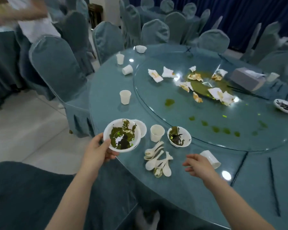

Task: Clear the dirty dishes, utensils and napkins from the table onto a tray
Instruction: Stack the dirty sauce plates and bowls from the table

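From the head view, your left hand (96,151) grips a dirty white bowl (121,135) at its near-left rim, thumb curled over the lip and the other fingers hidden beneath it; the bowl sits at or just above the edge of the surface (198,193), smeared with green sauce and dark scraps. Keep it level as you carry it, since the residue pools toward the rim nearest your thumb and looks ready to run. Just beyond your fingers, partly hidden behind that bowl, is another white dish (142,128). Your right hand (199,165) hovers over the surface with fingers loosely curled and nothing in them. To the left of those fingers lies a heap of white spoons (158,161), touching one another; just past your knuckles on the far right side a cup (210,158) lies on its side; ahead of the fingers stand an upright cup (157,132) and a second dirty bowl (179,136) beside the glass turntable (239,138). A sensible move would be to gather the spoons into the held bowl or stack the bowls, so that you make fewer trips. Crumpled napkins (221,96) lie well beyond reach on the turntable. No tray shows anywhere, so you cannot tell from here where the load must go.
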